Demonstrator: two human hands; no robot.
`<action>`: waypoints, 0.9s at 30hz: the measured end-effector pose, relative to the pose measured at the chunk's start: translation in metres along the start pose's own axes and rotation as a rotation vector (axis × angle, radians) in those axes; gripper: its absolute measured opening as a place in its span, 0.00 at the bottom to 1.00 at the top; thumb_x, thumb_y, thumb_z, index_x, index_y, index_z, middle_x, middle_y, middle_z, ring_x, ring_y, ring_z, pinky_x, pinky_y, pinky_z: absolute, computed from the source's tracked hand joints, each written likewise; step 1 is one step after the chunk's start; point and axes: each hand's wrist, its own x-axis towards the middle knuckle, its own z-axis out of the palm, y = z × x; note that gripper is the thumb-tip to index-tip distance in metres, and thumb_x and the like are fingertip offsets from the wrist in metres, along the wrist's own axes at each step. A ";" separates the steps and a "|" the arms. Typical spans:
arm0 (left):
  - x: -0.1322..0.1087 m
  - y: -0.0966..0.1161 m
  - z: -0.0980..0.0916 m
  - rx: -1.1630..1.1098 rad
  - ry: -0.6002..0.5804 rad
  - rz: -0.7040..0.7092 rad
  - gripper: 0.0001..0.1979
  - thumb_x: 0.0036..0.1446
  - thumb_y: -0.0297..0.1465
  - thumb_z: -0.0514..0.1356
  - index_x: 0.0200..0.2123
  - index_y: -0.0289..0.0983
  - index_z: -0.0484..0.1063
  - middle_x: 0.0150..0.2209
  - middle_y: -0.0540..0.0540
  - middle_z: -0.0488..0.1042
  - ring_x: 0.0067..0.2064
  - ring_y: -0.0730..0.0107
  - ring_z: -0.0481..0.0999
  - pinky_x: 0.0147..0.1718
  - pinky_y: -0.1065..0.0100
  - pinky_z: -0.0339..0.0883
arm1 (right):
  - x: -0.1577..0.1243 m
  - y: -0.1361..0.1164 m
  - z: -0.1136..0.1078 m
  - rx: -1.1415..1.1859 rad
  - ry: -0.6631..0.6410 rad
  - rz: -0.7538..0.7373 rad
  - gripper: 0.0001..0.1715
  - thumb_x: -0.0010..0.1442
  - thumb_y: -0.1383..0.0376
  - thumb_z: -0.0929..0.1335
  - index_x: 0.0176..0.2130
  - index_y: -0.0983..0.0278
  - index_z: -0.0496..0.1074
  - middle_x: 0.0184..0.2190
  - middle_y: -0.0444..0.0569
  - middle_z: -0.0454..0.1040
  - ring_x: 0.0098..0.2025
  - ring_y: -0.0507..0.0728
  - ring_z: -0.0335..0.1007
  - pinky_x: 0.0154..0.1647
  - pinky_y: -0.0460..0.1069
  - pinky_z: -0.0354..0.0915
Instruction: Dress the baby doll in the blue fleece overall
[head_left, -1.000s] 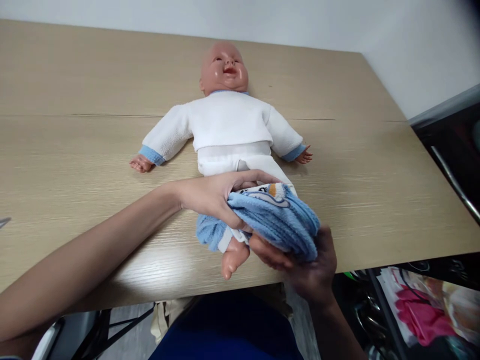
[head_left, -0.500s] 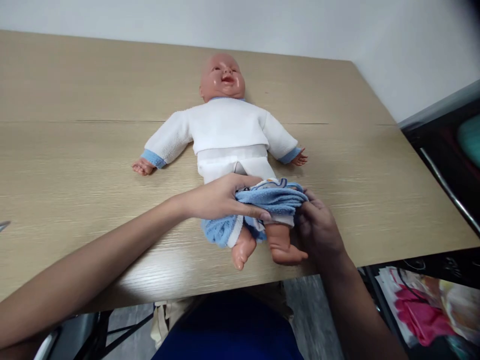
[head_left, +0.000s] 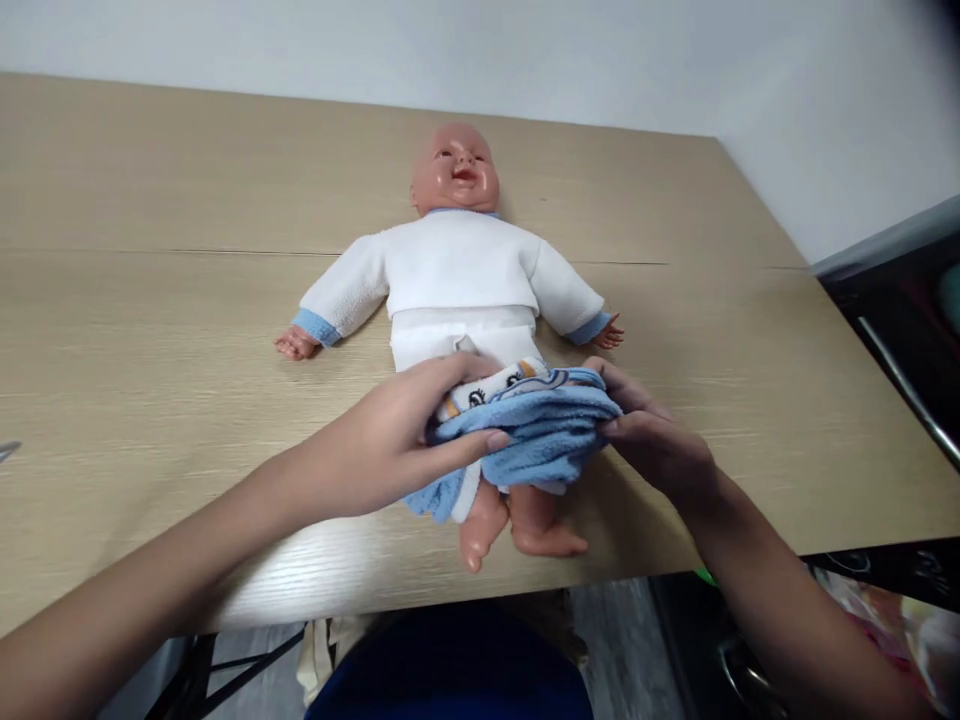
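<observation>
Where the desk point(head_left: 187, 360) carried the doll point(head_left: 461, 265), blue trousers point(head_left: 544, 440) lay bunched above its feet point(head_left: 547, 538), grasped at opposite sides by left grip point(head_left: 401, 430) and right grip point(head_left: 664, 445); the latter had just risen from beside one, so both seemed threaded through.

Your single head-worn camera looked forward and down over the wood-grain tabletop point(head_left: 150, 350), close enough that your forearms point(head_left: 187, 545) crossed both lower corners; the baby doll point(head_left: 461, 265) showed mid-frame, the white wall point(head_left: 375, 50) across the top.
</observation>
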 end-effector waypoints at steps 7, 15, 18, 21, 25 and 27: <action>-0.056 -0.025 -0.008 -0.015 0.075 -0.197 0.16 0.72 0.45 0.70 0.51 0.43 0.74 0.47 0.47 0.78 0.46 0.60 0.78 0.45 0.62 0.73 | 0.043 -0.020 -0.008 -0.333 -0.272 -0.005 0.17 0.63 0.50 0.80 0.38 0.60 0.80 0.31 0.43 0.69 0.32 0.55 0.62 0.31 0.47 0.62; -0.061 -0.029 0.001 -0.156 0.113 -0.193 0.09 0.81 0.42 0.59 0.54 0.45 0.72 0.54 0.45 0.74 0.56 0.59 0.76 0.57 0.59 0.75 | 0.059 -0.027 0.017 -0.295 -0.063 -0.187 0.23 0.60 0.44 0.83 0.36 0.59 0.83 0.30 0.44 0.73 0.30 0.54 0.64 0.30 0.48 0.61; -0.047 -0.040 0.003 -0.283 0.317 -0.263 0.17 0.81 0.49 0.56 0.47 0.42 0.70 0.39 0.49 0.70 0.41 0.63 0.72 0.43 0.62 0.72 | 0.072 -0.015 0.021 -0.196 0.031 -0.157 0.22 0.61 0.44 0.83 0.39 0.58 0.83 0.30 0.42 0.73 0.31 0.54 0.64 0.31 0.48 0.62; -0.033 -0.054 -0.002 -0.441 0.403 -0.312 0.21 0.75 0.54 0.62 0.46 0.42 0.70 0.36 0.51 0.69 0.36 0.65 0.68 0.36 0.64 0.66 | 0.084 -0.005 0.021 -0.131 0.047 -0.119 0.24 0.60 0.44 0.82 0.39 0.58 0.81 0.31 0.41 0.73 0.31 0.54 0.65 0.32 0.48 0.63; -0.024 -0.065 -0.015 -0.273 0.479 -0.218 0.21 0.73 0.53 0.65 0.47 0.42 0.72 0.40 0.49 0.71 0.40 0.63 0.70 0.40 0.63 0.67 | 0.089 -0.005 0.022 -0.180 0.047 -0.226 0.24 0.58 0.47 0.83 0.36 0.60 0.79 0.31 0.41 0.69 0.34 0.54 0.62 0.36 0.48 0.61; -0.020 -0.068 -0.021 -0.053 0.547 -0.093 0.19 0.75 0.52 0.64 0.47 0.43 0.71 0.48 0.44 0.74 0.50 0.56 0.74 0.51 0.58 0.71 | 0.089 -0.007 0.026 -0.234 0.099 -0.331 0.22 0.62 0.48 0.82 0.36 0.59 0.77 0.31 0.41 0.66 0.34 0.54 0.59 0.36 0.48 0.60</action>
